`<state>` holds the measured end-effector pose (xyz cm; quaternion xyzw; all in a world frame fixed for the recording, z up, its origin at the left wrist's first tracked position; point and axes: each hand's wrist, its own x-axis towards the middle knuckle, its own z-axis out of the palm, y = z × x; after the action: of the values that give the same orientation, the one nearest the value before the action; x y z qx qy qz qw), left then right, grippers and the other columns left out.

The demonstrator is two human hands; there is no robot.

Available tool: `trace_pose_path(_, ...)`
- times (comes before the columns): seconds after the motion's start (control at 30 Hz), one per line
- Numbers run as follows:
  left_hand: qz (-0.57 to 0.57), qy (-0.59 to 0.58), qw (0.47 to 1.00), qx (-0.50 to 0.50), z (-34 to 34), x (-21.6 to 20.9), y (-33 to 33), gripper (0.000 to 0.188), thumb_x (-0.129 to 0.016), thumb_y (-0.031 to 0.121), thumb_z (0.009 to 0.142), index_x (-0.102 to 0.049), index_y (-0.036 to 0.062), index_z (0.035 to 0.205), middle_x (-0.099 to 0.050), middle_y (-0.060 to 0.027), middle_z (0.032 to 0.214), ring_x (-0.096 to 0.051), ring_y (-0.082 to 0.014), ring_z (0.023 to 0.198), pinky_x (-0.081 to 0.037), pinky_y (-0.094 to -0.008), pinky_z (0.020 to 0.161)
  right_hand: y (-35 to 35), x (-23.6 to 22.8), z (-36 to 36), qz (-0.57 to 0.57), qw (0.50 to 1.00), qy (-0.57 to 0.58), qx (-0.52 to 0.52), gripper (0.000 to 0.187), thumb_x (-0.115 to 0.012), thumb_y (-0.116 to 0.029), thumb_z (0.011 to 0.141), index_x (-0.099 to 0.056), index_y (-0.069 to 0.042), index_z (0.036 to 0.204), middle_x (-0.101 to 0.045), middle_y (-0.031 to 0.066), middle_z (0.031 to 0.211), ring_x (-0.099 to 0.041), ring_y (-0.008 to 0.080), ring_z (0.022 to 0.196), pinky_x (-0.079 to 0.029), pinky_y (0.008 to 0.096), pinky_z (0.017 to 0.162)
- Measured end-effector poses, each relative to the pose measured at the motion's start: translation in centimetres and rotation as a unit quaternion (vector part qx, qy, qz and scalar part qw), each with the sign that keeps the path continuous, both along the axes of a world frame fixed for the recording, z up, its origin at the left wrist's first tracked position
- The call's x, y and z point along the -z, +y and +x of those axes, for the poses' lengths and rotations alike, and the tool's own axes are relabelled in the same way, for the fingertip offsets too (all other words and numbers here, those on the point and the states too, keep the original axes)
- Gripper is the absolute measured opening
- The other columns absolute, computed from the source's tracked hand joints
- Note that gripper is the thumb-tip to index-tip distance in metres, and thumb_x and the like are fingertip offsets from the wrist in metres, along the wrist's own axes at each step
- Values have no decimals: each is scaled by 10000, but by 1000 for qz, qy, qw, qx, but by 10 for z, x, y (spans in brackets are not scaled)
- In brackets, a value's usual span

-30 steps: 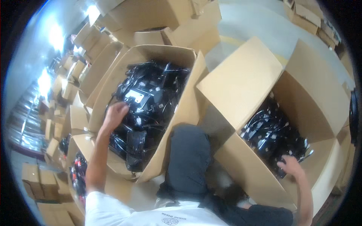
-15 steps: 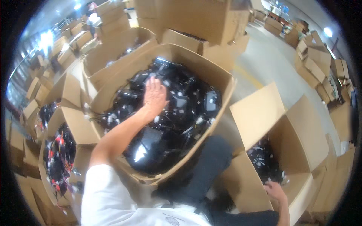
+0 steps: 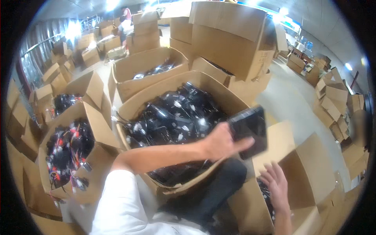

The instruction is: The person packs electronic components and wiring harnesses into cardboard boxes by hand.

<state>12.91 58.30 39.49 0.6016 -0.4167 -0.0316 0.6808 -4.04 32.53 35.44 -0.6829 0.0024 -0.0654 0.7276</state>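
My left hand (image 3: 220,141) grips a flat, black rectangular device (image 3: 252,127), thumb across its face, above the right rim of the big cardboard box (image 3: 156,87). What kind of device it is does not show. Inside that box lies a heap of glossy black units (image 3: 172,117) with white plugs and thin cables. Over the open carton (image 3: 309,164) at my right, my right hand (image 3: 277,186) is raised with its fingers apart and nothing in it. Dark pieces with white bits (image 3: 264,192) show inside that carton, partly hidden behind the hand.
Left of me, a carton (image 3: 98,131) holds black pieces with red and orange wires (image 3: 68,149). Behind the big box stand another open box (image 3: 150,81) and a tall carton (image 3: 223,39). Grey floor (image 3: 284,98) runs along the right. A person (image 3: 126,23) is far back.
My left hand has gone from the heap rightward and now holds the black device. My right hand has lifted from the right carton's edge and spread its fingers. My view has tilted up.
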Motion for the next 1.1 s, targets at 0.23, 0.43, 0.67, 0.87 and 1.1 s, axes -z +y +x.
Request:
trace_pose_path(0.23,202,-171,963,-45,20,8,46,702,-827,235,783,-533,6,1378,-537,-206,1410,-489,-333,1348,-392,-402,1135,26,-17,5,144,972,29,182,455,-745,-204,868,-550,-54,1250,-683,68,1015,-696,175,764,-573,292,508)
trace_pose_path(0.43,601,-233,715,-270,167,113,225,528,-693,139,757,-614,1,1260,-638,-221,1219,-591,-373,1193,-466,-457,1045,-80,13,-63,147,944,75,286,291,-643,-298,957,-620,-79,1147,-710,64,979,-686,189,750,-524,279,532)
trace_pose_path(0.67,450,-194,709,-508,154,50,192,384,-747,252,837,-693,23,1141,-737,-190,973,-722,-335,896,-560,-416,832,-67,2,-64,92,970,75,214,392,-599,-247,978,-545,-25,1297,-697,113,1085,-708,210,850,-602,325,670)
trace_pose_path(0.87,108,-79,924,-359,80,-62,64,449,-791,173,853,-651,-53,1215,-711,-109,1089,-662,-149,950,-528,-285,865,-63,-2,-37,128,962,22,241,390,-590,-252,991,-527,-39,1311,-669,114,1188,-681,217,1009,-606,361,745)
trace_pose_path(1.1,-149,40,983,-98,-2,-64,-108,570,-758,224,933,-539,-72,1369,-646,-92,1214,-612,-158,1073,-496,-281,952,-31,-28,5,222,944,-85,228,365,-494,-236,1071,-483,-32,1373,-604,103,1307,-607,235,1164,-554,455,959)
